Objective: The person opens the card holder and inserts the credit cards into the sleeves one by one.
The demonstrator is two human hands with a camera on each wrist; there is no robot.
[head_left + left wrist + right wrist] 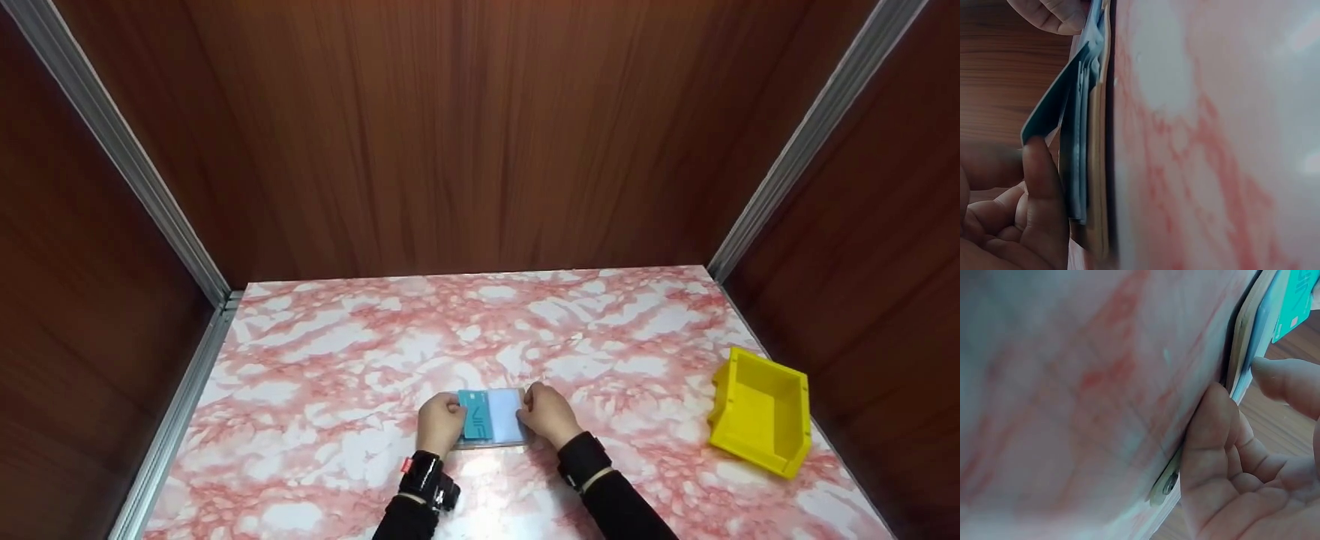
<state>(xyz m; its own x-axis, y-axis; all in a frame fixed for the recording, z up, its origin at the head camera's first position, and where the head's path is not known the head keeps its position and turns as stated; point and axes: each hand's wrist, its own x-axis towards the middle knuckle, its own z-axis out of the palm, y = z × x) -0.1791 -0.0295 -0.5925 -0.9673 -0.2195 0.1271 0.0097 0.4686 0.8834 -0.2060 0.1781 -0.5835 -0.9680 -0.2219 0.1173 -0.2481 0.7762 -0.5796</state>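
Observation:
A card holder (507, 417) with clear plastic sleeves lies opened on the table. My left hand (440, 422) pinches a teal card (477, 417) between thumb and fingers at its left edge. In the left wrist view the card (1053, 104) tilts up from the stack of sleeves (1079, 169), its far edge against them. My right hand (551, 415) grips the holder's right side, thumb over the sleeves and fingers along the edge. A tan strap with a metal snap (1169, 484) sticks out beside those fingers in the right wrist view.
A yellow plastic bin (761, 412) stands at the right side of the red-and-white marbled table (337, 360). Brown wood-grain panels (450, 135) with metal corner rails (150, 187) enclose the back and both sides.

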